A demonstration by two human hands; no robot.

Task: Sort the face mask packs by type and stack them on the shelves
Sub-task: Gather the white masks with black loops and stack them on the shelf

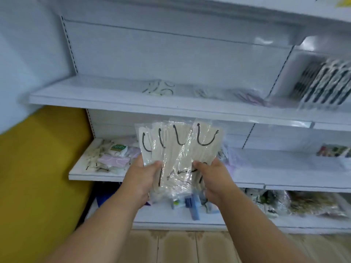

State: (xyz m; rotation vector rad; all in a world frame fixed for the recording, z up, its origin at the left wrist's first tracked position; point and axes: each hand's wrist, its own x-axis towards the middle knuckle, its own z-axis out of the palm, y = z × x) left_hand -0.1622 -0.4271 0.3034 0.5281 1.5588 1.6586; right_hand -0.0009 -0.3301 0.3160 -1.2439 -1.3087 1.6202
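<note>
- Both hands are raised in front of the white shelving, holding one fanned bunch of beige mask packs in clear wrappers, each showing black ear loops.
- The left hand grips the bunch's lower left edge, thumb laid across the front.
- The right hand grips the lower right edge, thumb likewise pressed on the front wrapper; the remaining fingers of both hands are hidden behind the packs.
- The bunch stands upright, level with the middle shelf and apart from it.
- On the upper shelf lie a few packs with dark loops and, further right, what appear to be lilac packs; blur prevents certainty.
- A patterned black-and-white stack stands in the neighbouring bay at right.
- At the middle shelf's left end sits a mixed pile of pink and white packs.
- The bottom shelf carries assorted goods; a yellow surface adjoins the unit at left.
</note>
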